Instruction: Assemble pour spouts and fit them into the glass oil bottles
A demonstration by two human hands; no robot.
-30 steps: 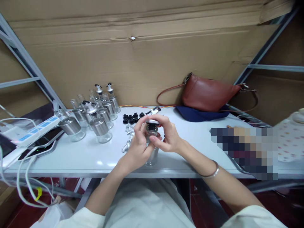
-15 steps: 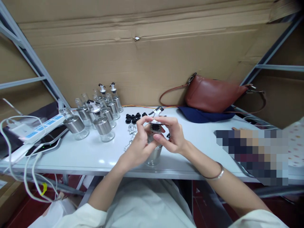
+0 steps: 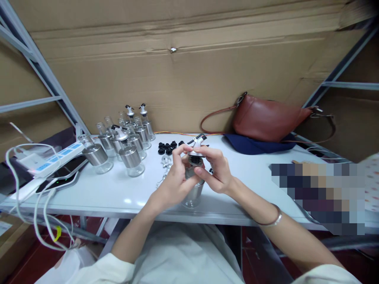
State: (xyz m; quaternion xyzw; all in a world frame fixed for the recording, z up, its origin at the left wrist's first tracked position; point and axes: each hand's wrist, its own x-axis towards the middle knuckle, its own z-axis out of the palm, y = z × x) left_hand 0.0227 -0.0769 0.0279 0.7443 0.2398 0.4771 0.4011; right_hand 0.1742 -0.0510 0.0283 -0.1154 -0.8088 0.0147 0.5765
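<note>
An oil bottle (image 3: 194,193), clear glass with a steel sleeve, stands on the table's front part between my hands. A pour spout (image 3: 198,144) with a white top, a black lever and a black ribbed stopper sits at its mouth, the stopper partly inside the neck. My left hand (image 3: 177,171) is closed around the left side, index finger on the spout's rim and thumb by the bottle neck. From the right, my right hand (image 3: 218,170) grips the same rim, its thumb against the neck. Small black stoppers (image 3: 168,148) and white spout parts (image 3: 164,169) lie just behind my left hand.
Several similar bottles (image 3: 130,157) stand at the left, some with spouts fitted. Beyond them are a power strip (image 3: 57,157) and white cables. A brown handbag (image 3: 266,118) rests on dark blue cloth (image 3: 251,146) at the back right. Cardboard (image 3: 177,90) walls the rear.
The view has shifted slightly. Both hands keep their hold at the spout and bottle neck, with hardly any other visible difference.
</note>
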